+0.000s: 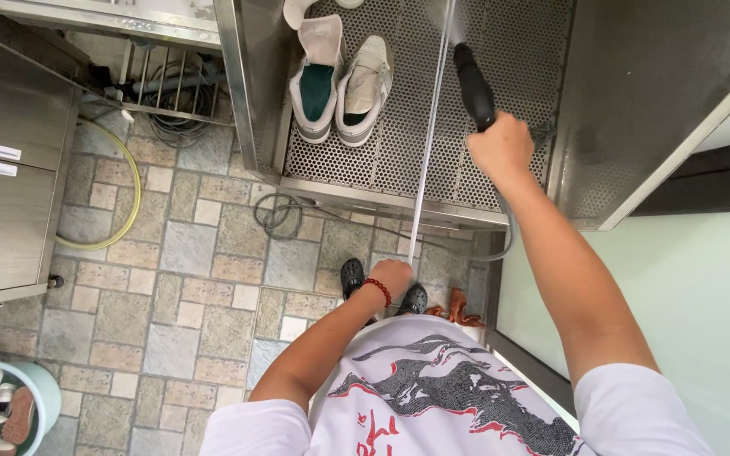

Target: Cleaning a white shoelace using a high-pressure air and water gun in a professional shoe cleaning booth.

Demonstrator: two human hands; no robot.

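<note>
The right hand [501, 148] is closed around a black spray gun [474, 85], held over the perforated metal tray [509, 51] of a steel cabinet. A pair of white shoes [341, 80] lies on that tray, left of the gun. The left hand [392, 277] is closed on the lower end of a thin rod [429, 135] that runs up across the tray.

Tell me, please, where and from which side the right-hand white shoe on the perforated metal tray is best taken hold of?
Judging by its pose, grip the white shoe at the heel collar, the near end, coming from the tray's front edge. The opening faces up, so fingers can hook inside. The right hand holds a black sprayer beside it; the left hand holds a thin rod.
</note>
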